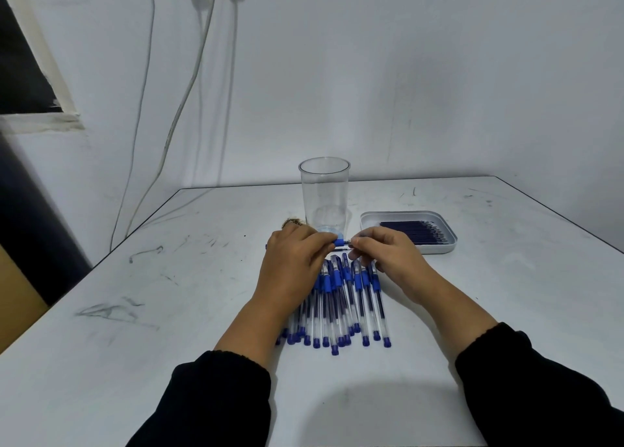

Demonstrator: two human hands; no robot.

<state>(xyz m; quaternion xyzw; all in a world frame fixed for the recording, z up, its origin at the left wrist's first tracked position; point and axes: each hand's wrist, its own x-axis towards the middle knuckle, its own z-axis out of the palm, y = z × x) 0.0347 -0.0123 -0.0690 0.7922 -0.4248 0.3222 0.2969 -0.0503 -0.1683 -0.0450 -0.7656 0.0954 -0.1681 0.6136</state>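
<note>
1 pen (339,243) was gripped at its blue sleeve by left hand (293,264) fingers, tip pinched by right hand (388,257) fingers. Tip-twisting judged underway; steady barrel hold needed next.

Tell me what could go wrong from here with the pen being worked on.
The pen, pinched between left hand and right hand, sits right in front of the clear cup; a slip could tip it. A dropped part might vanish into the pen pile beneath the hands.
</note>
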